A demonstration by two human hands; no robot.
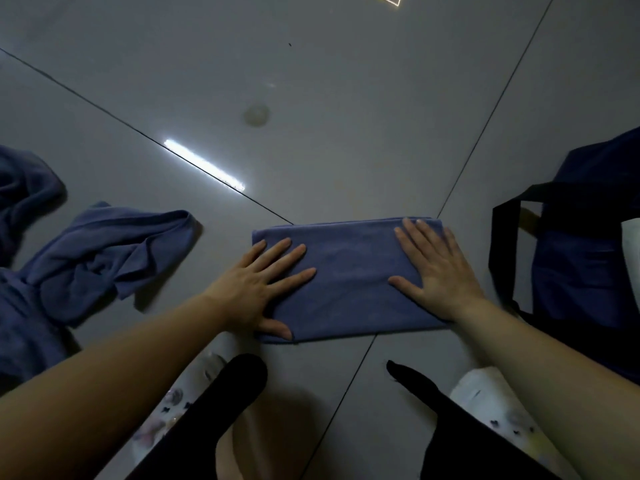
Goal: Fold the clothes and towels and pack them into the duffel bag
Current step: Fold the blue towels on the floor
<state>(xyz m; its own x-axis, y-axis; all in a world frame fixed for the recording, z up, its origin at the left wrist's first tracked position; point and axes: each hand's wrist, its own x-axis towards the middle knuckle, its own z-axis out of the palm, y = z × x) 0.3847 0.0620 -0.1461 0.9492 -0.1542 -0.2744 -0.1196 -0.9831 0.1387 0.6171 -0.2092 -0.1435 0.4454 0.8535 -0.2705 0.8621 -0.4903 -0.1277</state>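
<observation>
A blue towel (349,282), folded into a flat rectangle, lies on the grey tiled floor in front of me. My left hand (259,285) presses flat on its left end, fingers spread and straight. My right hand (433,268) lies flat on its right end, fingers spread too. At the right edge stands the dark blue duffel bag (585,251) with a black strap (502,237). A heap of unfolded blue cloth (97,258) sprawls on the floor at the left.
The glossy grey floor tiles (311,98) stretch away behind the towel, with a bright light reflection (204,166). My knees in dark clothing (225,410) sit at the bottom of the view. A white item (485,393) lies near my right arm.
</observation>
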